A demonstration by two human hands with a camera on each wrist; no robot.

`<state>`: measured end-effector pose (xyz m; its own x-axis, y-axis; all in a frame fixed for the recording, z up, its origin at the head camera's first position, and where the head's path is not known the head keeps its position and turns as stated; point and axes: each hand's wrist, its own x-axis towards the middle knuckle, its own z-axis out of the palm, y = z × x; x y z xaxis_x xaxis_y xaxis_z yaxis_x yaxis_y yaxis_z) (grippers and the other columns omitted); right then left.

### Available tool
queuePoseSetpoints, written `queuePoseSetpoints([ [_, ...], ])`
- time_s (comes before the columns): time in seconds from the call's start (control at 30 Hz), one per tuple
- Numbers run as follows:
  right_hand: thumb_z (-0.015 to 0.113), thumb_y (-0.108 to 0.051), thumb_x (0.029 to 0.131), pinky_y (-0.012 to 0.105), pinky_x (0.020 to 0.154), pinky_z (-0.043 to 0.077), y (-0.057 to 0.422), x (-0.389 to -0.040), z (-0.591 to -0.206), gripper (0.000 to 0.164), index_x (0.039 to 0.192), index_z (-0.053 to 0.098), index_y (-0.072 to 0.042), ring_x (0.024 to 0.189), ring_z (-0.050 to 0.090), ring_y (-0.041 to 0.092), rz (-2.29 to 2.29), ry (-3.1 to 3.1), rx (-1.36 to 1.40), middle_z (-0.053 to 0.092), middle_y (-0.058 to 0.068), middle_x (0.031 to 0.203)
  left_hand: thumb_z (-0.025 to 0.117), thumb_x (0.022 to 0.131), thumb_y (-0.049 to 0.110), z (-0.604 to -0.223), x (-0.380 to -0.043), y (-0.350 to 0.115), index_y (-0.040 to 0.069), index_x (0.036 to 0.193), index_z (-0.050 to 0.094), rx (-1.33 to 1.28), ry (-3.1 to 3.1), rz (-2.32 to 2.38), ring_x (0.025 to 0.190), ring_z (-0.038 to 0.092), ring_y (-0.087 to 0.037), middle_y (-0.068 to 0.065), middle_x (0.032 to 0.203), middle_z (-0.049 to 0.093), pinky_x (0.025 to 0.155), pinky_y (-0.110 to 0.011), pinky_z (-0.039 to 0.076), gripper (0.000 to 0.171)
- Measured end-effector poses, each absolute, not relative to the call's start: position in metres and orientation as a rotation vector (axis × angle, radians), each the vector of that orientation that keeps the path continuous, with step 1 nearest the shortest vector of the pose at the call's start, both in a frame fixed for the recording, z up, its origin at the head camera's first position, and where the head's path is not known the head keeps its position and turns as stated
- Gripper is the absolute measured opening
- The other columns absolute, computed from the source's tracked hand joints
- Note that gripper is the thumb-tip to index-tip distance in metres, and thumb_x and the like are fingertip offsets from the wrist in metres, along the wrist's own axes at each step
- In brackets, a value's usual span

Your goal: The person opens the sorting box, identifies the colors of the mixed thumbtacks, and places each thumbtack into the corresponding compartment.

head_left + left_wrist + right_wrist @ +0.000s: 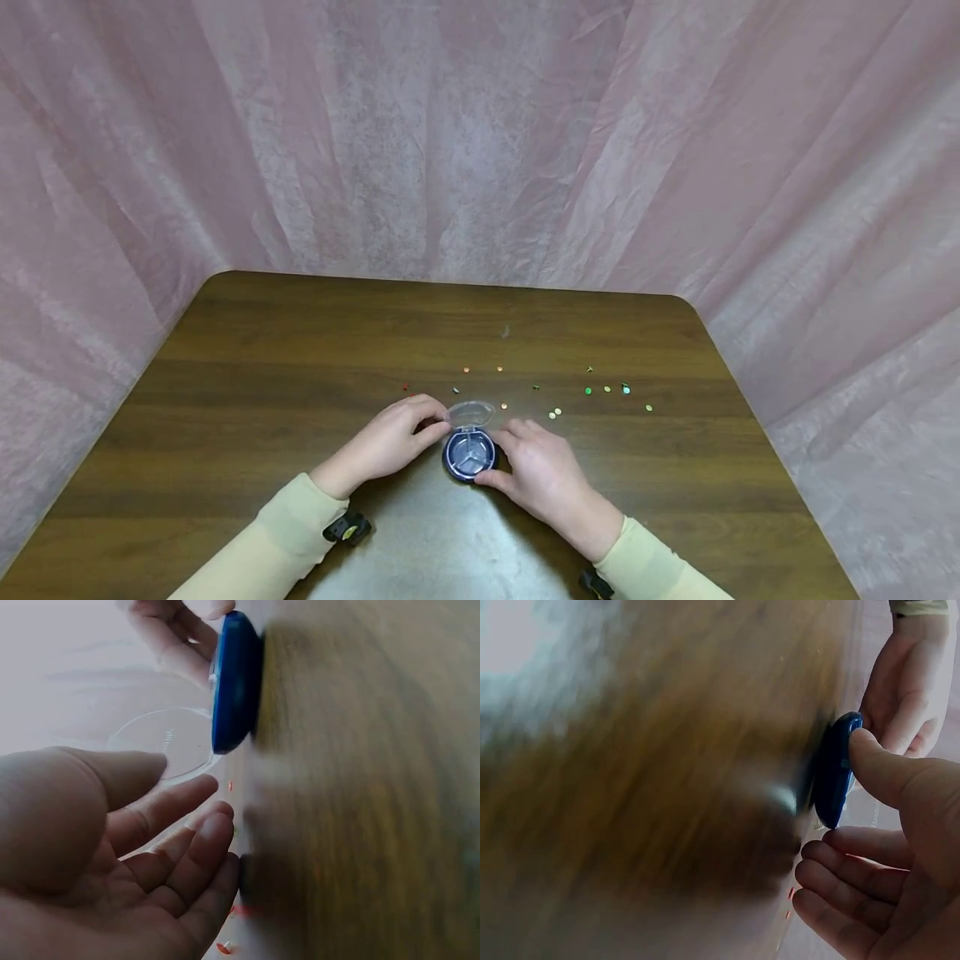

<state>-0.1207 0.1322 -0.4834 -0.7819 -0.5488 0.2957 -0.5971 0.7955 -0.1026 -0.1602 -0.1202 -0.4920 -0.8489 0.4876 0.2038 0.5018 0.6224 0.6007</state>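
Observation:
A round dark-blue pill case (469,454) lies on the table, its clear lid (471,412) raised on the hinge at the far side. Dividers split the inside into three compartments, and nothing shows in them. My left hand (401,433) is at the lid's left edge, pinching it between thumb and index finger; in the left wrist view the thumb (142,774) overlaps the transparent lid. My right hand (543,467) holds the case from the right, thumb (877,765) on the near rim and index finger at the far side.
Several small coloured pieces lie scattered beyond the hands, among them a red one (406,387), an orange one (467,369), a green one (588,391) and a pale one (557,411). A pink curtain (450,142) hangs behind the wooden table (300,333).

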Motion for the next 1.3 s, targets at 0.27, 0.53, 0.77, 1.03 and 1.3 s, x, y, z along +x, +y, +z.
queuePoseSetpoints([
  [0.27, 0.071, -0.068, 0.077, 0.037, 0.063, 0.051, 0.128, -0.115, -0.484, 0.058, 0.101, 0.072, -0.015, 0.082, 0.061, 0.018, 0.187, -2.706, 0.831, 0.061, -0.004, 0.089, 0.069, 0.094, 0.023, -0.499, -0.163, -0.112, 0.020, 0.099, 0.071, -0.887, -2.798, -0.931, 0.098, 0.058, -0.011, 0.010, 0.100, 0.063, 0.090, -0.033, 0.046, 0.006],
  [0.53, 0.070, -0.068, 0.078, 0.037, 0.063, 0.050, 0.130, -0.115, -0.483, 0.059, 0.103, 0.071, -0.014, 0.081, 0.061, 0.018, 0.170, -2.713, 0.839, 0.059, -0.004, 0.089, 0.071, 0.091, 0.029, -0.497, -0.155, -0.105, 0.026, 0.089, 0.069, -0.764, -2.854, -0.683, 0.080, 0.051, -0.011, 0.013, 0.084, 0.057, 0.072, -0.034, 0.040, 0.005],
  [0.77, 0.071, -0.062, 0.080, 0.034, 0.071, 0.053, 0.134, -0.120, -0.483, 0.059, 0.114, 0.070, -0.014, 0.092, 0.062, 0.015, 0.241, -2.700, 0.918, 0.063, -0.005, 0.103, 0.071, 0.091, 0.032, -0.495, -0.155, -0.104, 0.028, 0.087, 0.067, -0.743, -2.872, -0.660, 0.079, 0.052, -0.008, 0.015, 0.081, 0.054, 0.072, -0.034, 0.038, 0.007],
  [1.03, 0.075, -0.056, 0.080, 0.034, 0.085, 0.052, 0.136, -0.126, -0.484, 0.058, 0.120, 0.068, -0.015, 0.109, 0.062, 0.013, 0.427, -2.752, 0.975, 0.066, -0.005, 0.117, 0.073, 0.090, 0.032, -0.485, -0.164, -0.120, 0.028, 0.090, 0.067, -0.732, -2.870, -0.684, 0.079, 0.055, -0.005, 0.017, 0.082, 0.056, 0.073, -0.034, 0.042, 0.007],
  [1.3, 0.077, -0.056, 0.078, 0.034, 0.085, 0.052, 0.136, -0.128, -0.484, 0.054, 0.115, 0.071, -0.016, 0.109, 0.063, 0.013, 0.449, -2.746, 0.949, 0.068, -0.005, 0.115, 0.077, 0.086, 0.020, -0.471, -0.182, -0.156, 0.017, 0.101, 0.071, -0.752, -2.787, -0.478, 0.093, 0.056, -0.020, 0.001, 0.101, 0.061, 0.081, -0.038, 0.047, 0.016],
])
